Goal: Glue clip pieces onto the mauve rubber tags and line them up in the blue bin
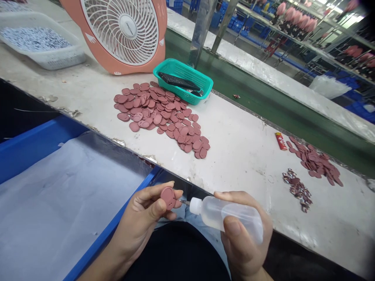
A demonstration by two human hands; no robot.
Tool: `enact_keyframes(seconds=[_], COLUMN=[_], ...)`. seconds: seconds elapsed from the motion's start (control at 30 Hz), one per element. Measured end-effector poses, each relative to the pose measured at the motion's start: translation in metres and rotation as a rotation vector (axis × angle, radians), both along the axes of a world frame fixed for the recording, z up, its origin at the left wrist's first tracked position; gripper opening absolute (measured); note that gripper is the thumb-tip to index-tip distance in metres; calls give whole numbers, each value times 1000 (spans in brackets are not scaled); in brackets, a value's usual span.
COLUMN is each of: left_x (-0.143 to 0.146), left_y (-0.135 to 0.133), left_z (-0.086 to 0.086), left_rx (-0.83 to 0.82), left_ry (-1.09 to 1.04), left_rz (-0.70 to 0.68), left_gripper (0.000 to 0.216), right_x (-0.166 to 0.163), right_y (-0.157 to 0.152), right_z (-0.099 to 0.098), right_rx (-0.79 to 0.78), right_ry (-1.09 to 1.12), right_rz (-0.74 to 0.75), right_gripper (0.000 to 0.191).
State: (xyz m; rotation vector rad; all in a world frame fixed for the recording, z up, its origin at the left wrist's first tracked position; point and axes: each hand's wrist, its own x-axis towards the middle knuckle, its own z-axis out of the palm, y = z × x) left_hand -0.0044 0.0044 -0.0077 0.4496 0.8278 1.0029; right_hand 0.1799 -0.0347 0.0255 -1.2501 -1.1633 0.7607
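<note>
A pink disc [168, 198] is pinched in the left hand [143, 215] before the table [234, 136], and a bottle [215, 212] is gripped in the right hand [248, 238] with its tip [185, 202] near the disc, whose face could be smeared if the bottle is squeezed too hard.

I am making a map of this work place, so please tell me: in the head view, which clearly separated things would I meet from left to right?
Front white tray, reddish disc held in the left hand, translucent bottle held in the right hand, small red cylinder, right pile of discs.
</note>
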Motion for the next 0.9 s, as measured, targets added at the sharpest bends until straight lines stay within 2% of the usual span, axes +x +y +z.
enact_keyframes(seconds=[0.17, 0.27, 0.37, 0.47, 0.53, 0.6, 0.67, 0.8, 0.9], left_x=[-1, 1, 2, 1, 0, -1, -1, 1, 3], left_y=[0, 1, 2, 2, 2, 2, 1, 0, 0], left_z=[1, 7, 17, 25, 27, 28, 28, 30, 29], left_rx=[-15, -68, -125, -152, -160, -166, -164, -138, -116], left_ry=[-19, -37, -43, -92, -130, -145, -137, -87, -57], left_rz=[-11, 2, 30, 10, -12, -33, -46, -40, -19], left_gripper=[23, 29, 32, 31, 30, 30, 31, 33, 34], right_x=[0, 3, 12, 27, 38, 47, 54, 69, 83], right_y=[2, 10, 21, 31, 35, 40, 48, 77, 99], right_z=[0, -2, -3, -2, -3, -7, -13, -30, -40], right_rx=[-41, -91, -134, -213, -240, -231, -223, -279, -330], right_ry=[79, 287, 558, 699, 709, 648, 468, -86, -274], right_rz=[-20, -10, 90, 170, 161, 117, 55, -61, -113], right_gripper=[21, 25, 39, 63, 58, 41, 31, 44, 43])
